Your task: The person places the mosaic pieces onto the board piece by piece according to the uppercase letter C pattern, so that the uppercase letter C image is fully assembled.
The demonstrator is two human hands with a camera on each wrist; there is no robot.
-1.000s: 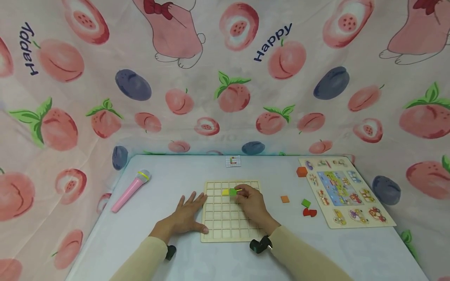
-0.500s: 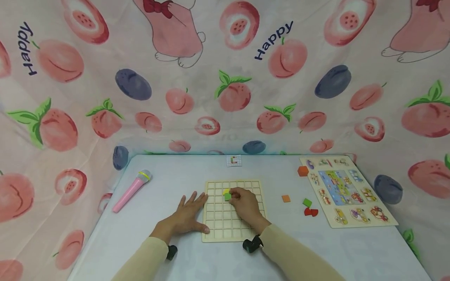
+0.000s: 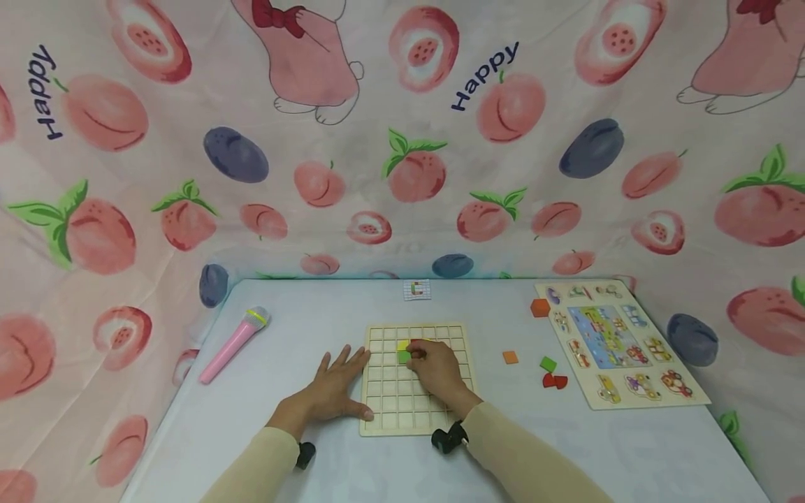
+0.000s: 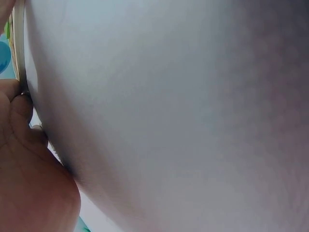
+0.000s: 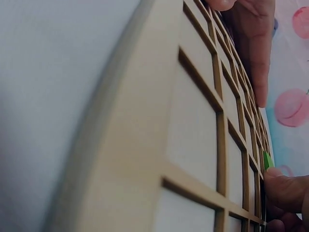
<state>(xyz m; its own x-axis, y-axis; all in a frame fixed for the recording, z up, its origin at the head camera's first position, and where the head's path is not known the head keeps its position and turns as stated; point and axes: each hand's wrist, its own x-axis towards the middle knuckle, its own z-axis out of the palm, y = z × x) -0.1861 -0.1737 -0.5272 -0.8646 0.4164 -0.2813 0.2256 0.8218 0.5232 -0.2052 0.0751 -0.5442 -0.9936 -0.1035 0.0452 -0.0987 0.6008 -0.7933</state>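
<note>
My left hand [image 3: 333, 388] lies with its fingers spread at the left edge of the wooden grid board [image 3: 386, 405]; its thumb touches the lower left border. Over the upper middle of the board, my right hand [image 3: 440, 367] has curled fingers and pinches a green square tile [image 3: 403, 357], which sits at a cell just below a yellow tile [image 3: 402, 344]. A bit of red shows behind the right fingers, mostly hidden. In the right wrist view, the thumb [image 5: 287, 193] is against the green tile [image 5: 268, 160]. The left wrist view shows mainly tablecloth and part of the left hand [image 4: 34, 179].
Right of the board lie an orange square [image 3: 510, 357], a green square [image 3: 548, 364] and red pieces [image 3: 554, 381]. An orange-red block [image 3: 539, 308] adjoins a picture puzzle board [image 3: 666, 360]. A pink toy microphone [image 3: 233, 346] lies left; a small pattern card [image 3: 417, 289] is at the back.
My right hand has moved left and slightly nearer with the green tile, from the cell right of the yellow tile to below it. The left hand has stayed in place.
</note>
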